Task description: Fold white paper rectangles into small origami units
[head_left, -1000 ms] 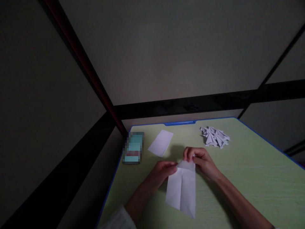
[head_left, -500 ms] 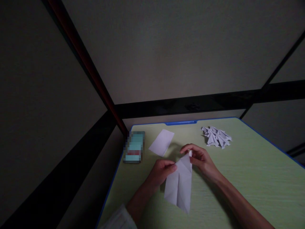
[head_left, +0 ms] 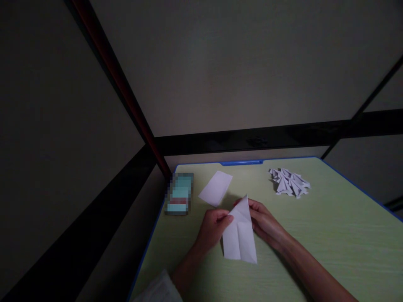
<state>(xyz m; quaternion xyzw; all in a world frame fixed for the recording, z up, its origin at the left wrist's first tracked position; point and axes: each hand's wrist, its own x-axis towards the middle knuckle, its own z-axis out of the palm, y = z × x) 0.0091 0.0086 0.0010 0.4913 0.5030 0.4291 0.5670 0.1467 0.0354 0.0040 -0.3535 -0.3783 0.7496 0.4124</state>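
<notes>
Both hands hold a partly folded white paper sheet [head_left: 239, 235] just above a pale green table [head_left: 330, 235]. The sheet has a pointed far tip and a crease down its middle. My left hand [head_left: 215, 224] pinches its left edge with closed fingers. My right hand [head_left: 266, 223] grips the right side near the tip, with its fingers partly behind the paper.
A flat white paper sheet [head_left: 216, 188] lies beyond the hands. A pile of several folded paper planes [head_left: 290, 182] sits at the far right. A phone [head_left: 179, 193] lies at the table's far left corner. A dark wall and rails close off the back.
The far end of the sheet went from a blunt folded edge to a sharp point. The paper was lifted and drawn nearer the hands. My right hand slid down along its right side.
</notes>
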